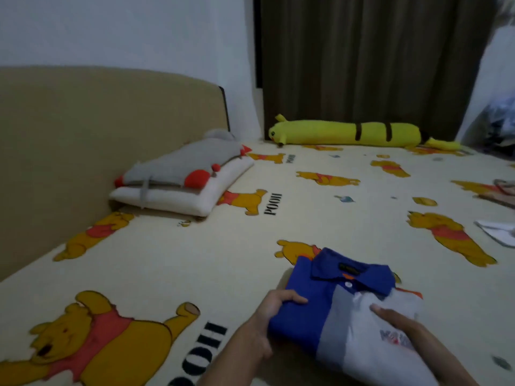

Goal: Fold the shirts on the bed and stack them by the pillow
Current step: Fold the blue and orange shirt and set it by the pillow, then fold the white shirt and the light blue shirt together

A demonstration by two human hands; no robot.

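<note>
Now gripping the folded blue, grey and white polo shirt point(328, 324) by its left edge with the left hand point(276, 306), thumb on top, likely to lift. Steadying its top with the right hand point(395, 320), forearm low; pressing or pinching, cannot tell. Lying on the cartoon-print bed point(306, 218), well apart from the white pillow point(178, 200).

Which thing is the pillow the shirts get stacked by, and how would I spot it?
Find the tan headboard on the left of the view. At its foot, on the cartoon-bear sheet, lies a flat white pillow with a grey cushion with red patches on top. Unlike the long yellow plush toy by the dark curtain, it is white and rectangular.
</note>
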